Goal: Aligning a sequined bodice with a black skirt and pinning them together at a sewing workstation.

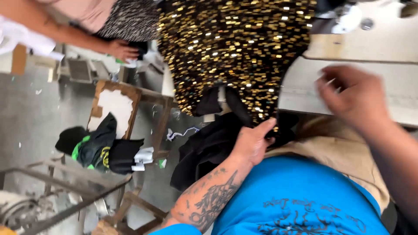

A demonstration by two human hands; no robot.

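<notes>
1. Workshop with grey concrete floor (30, 126), littered with scraps; a worn wooden stool (115, 104) at 9 o'clock carries dark garments with green trim (98, 146).
2. Pale tabletop (383, 82) at 2 o'clock, sewing-machine base behind it.
3. Gold sequined fabric (235, 48) hangs from 12 o'clock toward centre, draping off the tabletop edge.
4. Left hand (252, 141), tattooed forearm, at centre; fingers clenched on the black fabric (209, 148) just under the sequined fabric's lower edge.
5. Right hand (355, 98) at 3 o'clock over the tabletop, blurred; fingers curled, cannot tell whether they grasp anything.
6. Another person's hand (123, 50) at 11 o'clock, well apart.
</notes>
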